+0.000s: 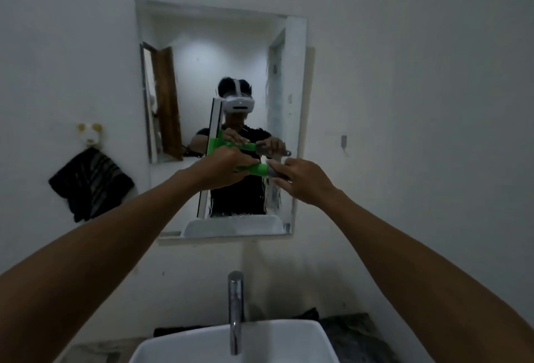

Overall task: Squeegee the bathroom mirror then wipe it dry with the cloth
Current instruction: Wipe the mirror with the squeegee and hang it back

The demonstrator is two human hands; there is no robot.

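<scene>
The wall mirror (222, 44) hangs above the basin, and wet streaks show on its lower right part. A green-handled squeegee (258, 171) lies against the glass with its long blade standing upright on the left. My left hand (224, 170) is wrapped around the green handle. My right hand (303, 182) pinches the grey end of the handle with its fingertips. A dark striped cloth (90, 185) hangs from a hook on the wall, left of the mirror. The mirror reflects a person in a headset holding the squeegee.
A white basin (291, 342) with a tall chrome tap (235, 310) sits directly below my arms. Dark fabric (349, 326) lies on the counter behind the basin to the right. A small fitting (343, 141) sticks out of the wall right of the mirror.
</scene>
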